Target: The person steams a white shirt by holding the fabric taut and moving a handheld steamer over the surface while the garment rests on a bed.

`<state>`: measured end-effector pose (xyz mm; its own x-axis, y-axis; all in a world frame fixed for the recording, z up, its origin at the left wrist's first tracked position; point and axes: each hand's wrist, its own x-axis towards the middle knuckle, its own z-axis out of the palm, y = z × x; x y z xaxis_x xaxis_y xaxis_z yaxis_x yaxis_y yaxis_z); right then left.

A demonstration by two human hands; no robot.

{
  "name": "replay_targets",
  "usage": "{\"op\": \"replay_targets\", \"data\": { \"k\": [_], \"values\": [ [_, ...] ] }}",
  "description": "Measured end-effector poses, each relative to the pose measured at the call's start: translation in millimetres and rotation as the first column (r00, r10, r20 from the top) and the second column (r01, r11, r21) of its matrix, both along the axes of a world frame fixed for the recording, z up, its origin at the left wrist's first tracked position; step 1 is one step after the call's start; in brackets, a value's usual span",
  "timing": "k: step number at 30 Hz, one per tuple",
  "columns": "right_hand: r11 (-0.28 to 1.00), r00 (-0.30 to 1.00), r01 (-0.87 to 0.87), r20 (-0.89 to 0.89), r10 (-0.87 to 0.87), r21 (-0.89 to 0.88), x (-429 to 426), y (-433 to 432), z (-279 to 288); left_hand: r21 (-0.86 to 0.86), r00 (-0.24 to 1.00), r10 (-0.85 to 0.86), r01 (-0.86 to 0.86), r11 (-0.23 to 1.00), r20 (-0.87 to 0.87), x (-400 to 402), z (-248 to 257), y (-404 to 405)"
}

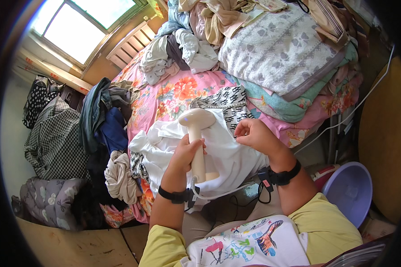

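Note:
My left hand point(187, 152) is closed around the handle of a cream handheld garment steamer point(196, 143), whose rounded head lies over a white garment point(235, 160). A white cord runs from the base of its handle. Over the garment's right part is my right hand point(252, 133), fingers curled; whether they pinch any cloth cannot be told. Just beyond lies a black-and-white patterned fabric point(232, 100) with a beaded-looking edge. These fabrics rest on a bed with a pink floral sheet point(183, 88). Each wrist wears a black strap with a small device.
Folded blankets point(270, 56) and heaped clothes point(197, 46) cover the bed's far side. More clothes point(102, 116) hang over its left side. A white cord point(346, 116) stretches along the right, above a purple basin point(349, 193). A window point(80, 30) is at the upper left.

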<state>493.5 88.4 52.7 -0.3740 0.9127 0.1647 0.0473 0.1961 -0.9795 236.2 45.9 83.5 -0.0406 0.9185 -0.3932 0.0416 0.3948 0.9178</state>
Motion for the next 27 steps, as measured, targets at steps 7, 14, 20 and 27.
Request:
{"op": "replay_targets", "data": {
  "k": [7,14,20,27],
  "values": [
    [0.998,0.929,-0.007,0.37,0.031,-0.064,-4.7,14.5,-14.7,0.014,0.999,-0.032,0.032,0.999,0.007,0.5,1.9,-8.2],
    [0.945,0.851,0.296,0.41,-0.328,0.142,-28.6,49.5,-47.2,0.005,1.0,0.009,-0.009,1.0,0.02,-1.8,5.0,-16.9],
    [0.933,0.861,0.322,0.361,-0.358,0.158,-27.7,52.3,-34.5,0.013,0.998,0.022,-0.023,1.0,0.055,-12.6,6.4,-37.8],
    [0.991,0.964,0.106,0.237,-0.124,0.085,-34.5,26.4,-21.7,-0.061,0.998,0.018,-0.014,0.998,0.067,-7.4,-0.5,-59.4]
  ]
}}
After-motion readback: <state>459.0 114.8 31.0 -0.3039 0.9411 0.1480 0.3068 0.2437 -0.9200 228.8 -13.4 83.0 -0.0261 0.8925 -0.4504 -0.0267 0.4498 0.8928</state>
